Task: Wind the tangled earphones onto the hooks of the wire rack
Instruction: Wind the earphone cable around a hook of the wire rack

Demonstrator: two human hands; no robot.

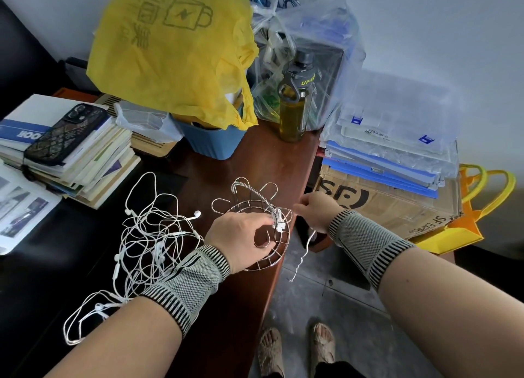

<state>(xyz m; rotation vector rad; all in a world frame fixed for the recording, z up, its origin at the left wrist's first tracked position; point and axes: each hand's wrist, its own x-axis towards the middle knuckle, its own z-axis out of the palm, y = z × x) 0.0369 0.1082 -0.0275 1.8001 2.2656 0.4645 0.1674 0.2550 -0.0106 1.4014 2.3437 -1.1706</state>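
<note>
A round metal wire rack (249, 204) with looped hooks stands near the right edge of the brown table (255, 156). My left hand (238, 236) lies over the rack and pinches a white cable bundle (279, 221) wound at a hook. My right hand (317, 210), just right of the rack, pinches the same cable; its loose end (302, 257) dangles past the table edge. A tangled heap of white earphones (147, 236) lies on the dark surface to the left of the rack.
Behind the rack stand a blue bin (215, 142) with a yellow bag (175, 54), a bottle (295, 105) and clear plastic bags. Books with a phone (65, 134) are stacked at left. A cardboard box (382, 204) with folders stands at right.
</note>
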